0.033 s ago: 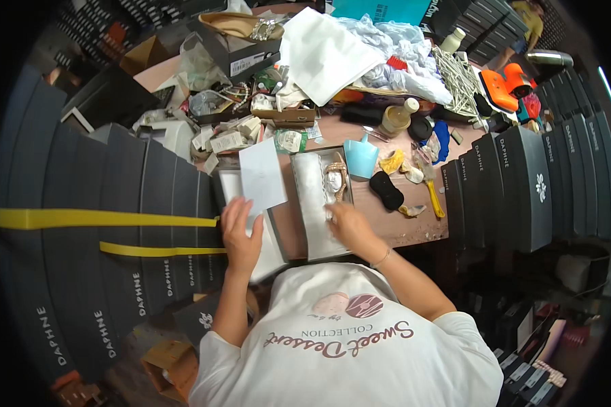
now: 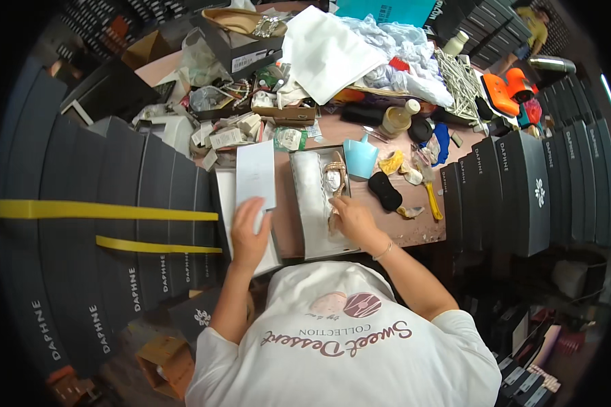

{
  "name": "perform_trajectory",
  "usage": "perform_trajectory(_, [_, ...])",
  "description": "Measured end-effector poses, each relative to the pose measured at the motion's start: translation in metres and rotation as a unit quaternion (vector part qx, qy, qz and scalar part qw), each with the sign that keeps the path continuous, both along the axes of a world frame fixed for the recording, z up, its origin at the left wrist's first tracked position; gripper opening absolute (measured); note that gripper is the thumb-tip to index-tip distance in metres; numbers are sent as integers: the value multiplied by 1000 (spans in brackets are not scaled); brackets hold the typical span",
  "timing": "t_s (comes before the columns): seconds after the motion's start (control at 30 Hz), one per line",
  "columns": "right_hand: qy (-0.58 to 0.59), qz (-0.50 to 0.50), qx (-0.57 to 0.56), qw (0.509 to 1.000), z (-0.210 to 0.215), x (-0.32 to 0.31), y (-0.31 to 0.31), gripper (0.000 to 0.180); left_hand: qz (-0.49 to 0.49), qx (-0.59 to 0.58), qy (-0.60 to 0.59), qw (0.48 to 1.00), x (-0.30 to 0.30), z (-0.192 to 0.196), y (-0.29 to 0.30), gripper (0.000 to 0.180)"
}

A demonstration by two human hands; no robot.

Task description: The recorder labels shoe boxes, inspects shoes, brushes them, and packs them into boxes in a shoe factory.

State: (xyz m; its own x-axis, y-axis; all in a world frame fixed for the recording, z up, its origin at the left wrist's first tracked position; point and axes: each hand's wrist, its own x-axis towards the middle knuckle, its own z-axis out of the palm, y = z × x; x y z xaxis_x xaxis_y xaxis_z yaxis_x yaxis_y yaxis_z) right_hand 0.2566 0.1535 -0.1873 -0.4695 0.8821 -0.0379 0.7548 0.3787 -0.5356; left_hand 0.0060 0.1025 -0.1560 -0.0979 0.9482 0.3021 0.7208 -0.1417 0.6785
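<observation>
My left hand (image 2: 251, 234) is over an open box part with a pale inside (image 2: 268, 251), at the lower end of a white card (image 2: 256, 173). Its fingers curve, with the thumb standing apart from them. My right hand (image 2: 354, 220) reaches into the open shoe box (image 2: 312, 247) beside it. Its fingers are closed at the near part of a tan sandal (image 2: 337, 163), which lies along the box's right side with whitish stuffing in it. White wrapping paper (image 2: 310, 197) fills the left side of that box. The fingertips of the right hand are partly hidden.
Tall stacks of dark shoe boxes flank the table (image 2: 421, 234), with yellow straps (image 2: 163, 245) by the left stack. A light blue scoop-shaped thing (image 2: 361, 159), a black pad (image 2: 385, 191), a yellow-handled brush (image 2: 433, 200) and a bottle (image 2: 397, 119) lie right. Clutter and crumpled paper cover the back.
The white card has turned a little straighter. My left hand has shifted slightly right, its fingers more curled. The right hand has moved slightly up and right, closer over the sandal.
</observation>
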Motion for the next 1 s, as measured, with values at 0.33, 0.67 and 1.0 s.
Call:
perform_trajectory(0.33, [-47, 189, -45, 980, -49, 18, 33, 33, 32, -106, -183, 977, 98, -89, -7, 28])
perform_trajectory(0.67, [150, 110, -63, 980, -29, 32, 5, 30, 312, -296, 137, 892, -18, -169, -6, 84])
perform_trajectory(1.0, [284, -102, -204, 931, 14, 27, -49, 43, 100, -168, -262, 945, -66, -173, 14, 18])
